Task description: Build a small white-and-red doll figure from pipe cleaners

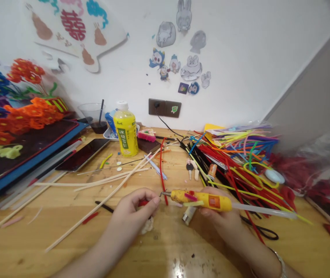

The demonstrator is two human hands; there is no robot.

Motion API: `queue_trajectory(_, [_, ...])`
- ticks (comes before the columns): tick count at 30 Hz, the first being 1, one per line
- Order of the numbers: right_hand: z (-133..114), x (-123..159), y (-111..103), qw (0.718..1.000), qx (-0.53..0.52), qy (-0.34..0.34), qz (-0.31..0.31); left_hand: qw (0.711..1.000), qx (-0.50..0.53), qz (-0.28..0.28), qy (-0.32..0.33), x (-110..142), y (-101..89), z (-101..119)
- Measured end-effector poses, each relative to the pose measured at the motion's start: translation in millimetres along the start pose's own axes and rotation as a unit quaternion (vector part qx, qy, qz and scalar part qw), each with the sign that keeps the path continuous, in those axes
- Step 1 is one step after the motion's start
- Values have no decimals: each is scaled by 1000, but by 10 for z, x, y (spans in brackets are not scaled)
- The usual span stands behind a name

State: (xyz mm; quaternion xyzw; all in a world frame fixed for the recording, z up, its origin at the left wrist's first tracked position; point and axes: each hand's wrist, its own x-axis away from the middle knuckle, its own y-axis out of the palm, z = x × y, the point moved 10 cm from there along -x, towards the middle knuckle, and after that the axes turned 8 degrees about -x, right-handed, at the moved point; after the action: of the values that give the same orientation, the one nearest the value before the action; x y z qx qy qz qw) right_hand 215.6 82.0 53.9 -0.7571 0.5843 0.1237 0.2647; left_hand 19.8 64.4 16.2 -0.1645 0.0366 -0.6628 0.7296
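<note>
My right hand (223, 220) is closed around a yellow hot glue gun (202, 199), held level with its metal nozzle pointing left. A clear glue stick (263, 210) sticks out of its back end. My left hand (138, 210) is pinched shut right by the nozzle. A small dark tip shows at its fingertips, and a bit of red shows inside the curled fingers; what exactly it holds I cannot make out. Below that hand lies a crumpled whitish piece (147, 226). A lighter (188, 215) lies on the table under the glue gun.
Pipe cleaners (240, 154) in many colours pile up at the right. Pale wooden sticks (104, 197) cross the table at left, near a tablet (84, 154). A yellow drink bottle (126, 133) and a cup (94, 116) stand at the back. Orange pipe-cleaner flowers (22, 119) fill the left.
</note>
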Motion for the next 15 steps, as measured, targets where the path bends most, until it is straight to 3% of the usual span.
queue_trajectory(15, [8, 20, -8, 1000, 27, 4, -7, 999, -37, -9, 0, 22, 9, 4])
